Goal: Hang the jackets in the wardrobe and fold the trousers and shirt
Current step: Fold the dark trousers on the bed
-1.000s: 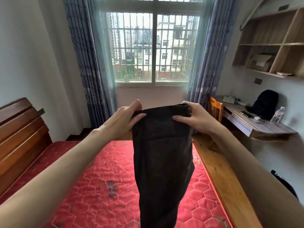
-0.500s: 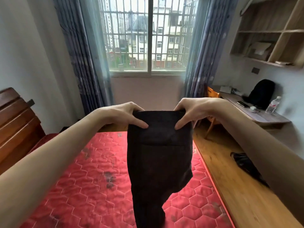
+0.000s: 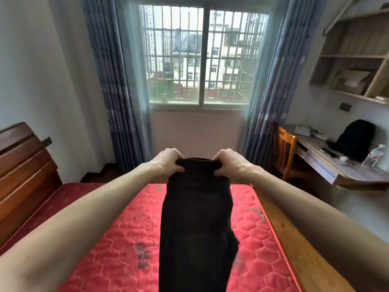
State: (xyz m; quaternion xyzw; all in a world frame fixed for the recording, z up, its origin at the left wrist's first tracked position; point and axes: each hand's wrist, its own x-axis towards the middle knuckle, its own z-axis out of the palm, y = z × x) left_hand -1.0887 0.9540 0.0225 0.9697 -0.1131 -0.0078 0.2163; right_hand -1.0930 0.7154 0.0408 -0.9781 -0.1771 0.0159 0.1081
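Black trousers (image 3: 197,224) hang mid-frame over mattress (image 3: 109,260) | left hand (image 3: 168,161), right hand (image 3: 229,162) fingers clamped on waistband | held high, likely to straighten before folding

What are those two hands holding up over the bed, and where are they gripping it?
Dark trousers. The left hand and right hand each grip a corner of the top edge.
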